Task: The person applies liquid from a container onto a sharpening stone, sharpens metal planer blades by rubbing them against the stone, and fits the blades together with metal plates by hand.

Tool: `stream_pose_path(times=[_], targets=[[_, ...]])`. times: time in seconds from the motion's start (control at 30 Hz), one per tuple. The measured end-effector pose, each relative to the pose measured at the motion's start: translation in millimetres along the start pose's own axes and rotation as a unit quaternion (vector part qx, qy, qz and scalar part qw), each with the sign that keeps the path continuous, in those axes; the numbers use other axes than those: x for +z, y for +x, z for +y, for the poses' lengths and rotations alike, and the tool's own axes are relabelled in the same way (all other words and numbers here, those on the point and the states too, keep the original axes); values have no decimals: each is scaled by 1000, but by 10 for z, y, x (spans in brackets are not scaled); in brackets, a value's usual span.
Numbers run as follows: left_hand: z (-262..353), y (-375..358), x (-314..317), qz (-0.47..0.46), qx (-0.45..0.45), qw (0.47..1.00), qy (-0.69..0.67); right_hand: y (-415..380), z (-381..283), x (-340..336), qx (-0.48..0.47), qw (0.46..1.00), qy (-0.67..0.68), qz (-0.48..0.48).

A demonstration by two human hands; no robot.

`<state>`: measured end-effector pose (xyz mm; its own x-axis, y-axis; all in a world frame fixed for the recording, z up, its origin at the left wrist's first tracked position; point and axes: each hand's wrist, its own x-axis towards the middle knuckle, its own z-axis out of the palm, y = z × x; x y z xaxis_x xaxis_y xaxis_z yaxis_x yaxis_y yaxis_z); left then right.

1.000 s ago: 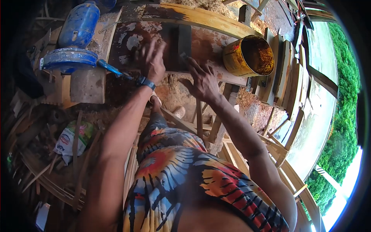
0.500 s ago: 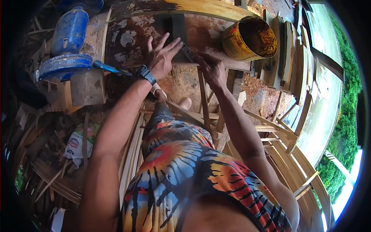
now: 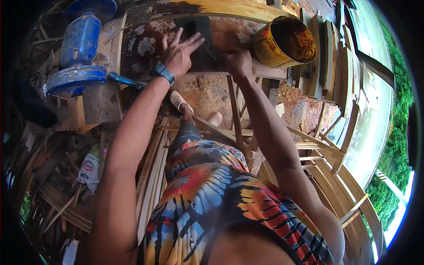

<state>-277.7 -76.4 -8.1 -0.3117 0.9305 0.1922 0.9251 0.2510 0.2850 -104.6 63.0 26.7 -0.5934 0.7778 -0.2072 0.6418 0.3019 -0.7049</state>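
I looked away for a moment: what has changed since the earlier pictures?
The right hand has moved farther over the bench, its fingers now curled; blur hides its grip. The left hand stays open. The yellow bucket and blue machine stayed put.

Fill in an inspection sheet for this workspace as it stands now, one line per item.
Surface: bench stained dark, with pale patches.
Job's things: thin dark strip, blurred, beside the right hand; dark block beyond it.
Clutter: yellow bucket, stained inside; blue machine; wood pieces right of the bucket.
Hands: left hand open, fingers spread; right hand curled, apparently gripping the strip's end.
Cables: nothing seen that is clearly a cable.
Surroundings: printed bag, scrap wood, greenery.
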Motion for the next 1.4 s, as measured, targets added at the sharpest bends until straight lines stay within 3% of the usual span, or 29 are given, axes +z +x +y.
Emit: stream_pose_path(times=[0.1, 0.2, 0.23, 0.3, 0.37, 0.57, 0.67, 0.73, 0.83, 0.9, 0.97, 1.07, 1.1, 1.2, 1.27, 1.3, 1.4], targets=[[-6, 37, -24, 8, 8, 1000, 20, 178, 117, 64, 62, 993, 84, -51], [335, -318, -33, -1, -27, 999, -18, -171, 211, -81, -5, 998, 54, -33], [468, -468, -29, -3, -40, 999, -32, -321, 96, -246, 34, 993, 61, -94], [605, -615, -32, -1, -55, 997, -50, -365, 131, -244, 38, 993, 65, -92], [450, -479, -30, 7, -47, 998, -48, -285, 132, -158, 19, 996, 61, -56], [36, -58, -106, -10, -23, 1000, -1, 203, -105, -84, 110, 979, 143, -99], [373, -362, -107, -8, -22, 999, -32, -250, 11, -234, -26, 997, 56, -55], [635, -622, -121, -18, -38, 996, -82, -589, 85, -331, 121, 978, 139, -99], [533, -561, -103, -3, -26, 998, -62, -573, 201, -214, 128, 980, 132, -82], [278, -345, -51, 7, -24, 999, -31, -276, 84, -123, 1, 996, 78, -37], [122, -133, -159, -3, -41, 999, 4, 101, 26, 60, -3, 999, 31, -7], [40, -50, -170, -1, -36, 999, 30, 282, -68, 94, 24, 993, 113, -20], [100, -107, -148, 4, -36, 999, 24, 207, -150, -29, 74, 992, 87, -51], [453, -417, -155, -4, -49, 999, -9, -214, 20, -144, -32, 999, 20, 10], [628, -613, -140, -14, -59, 997, -48, -411, 253, -176, 47, 991, 85, -87], [623, -614, -156, -8, -54, 998, -43, -433, 249, -133, 55, 991, 107, -66], [361, -339, -152, 4, -56, 998, -18, -96, 115, -7, -104, 991, 73, 48]])
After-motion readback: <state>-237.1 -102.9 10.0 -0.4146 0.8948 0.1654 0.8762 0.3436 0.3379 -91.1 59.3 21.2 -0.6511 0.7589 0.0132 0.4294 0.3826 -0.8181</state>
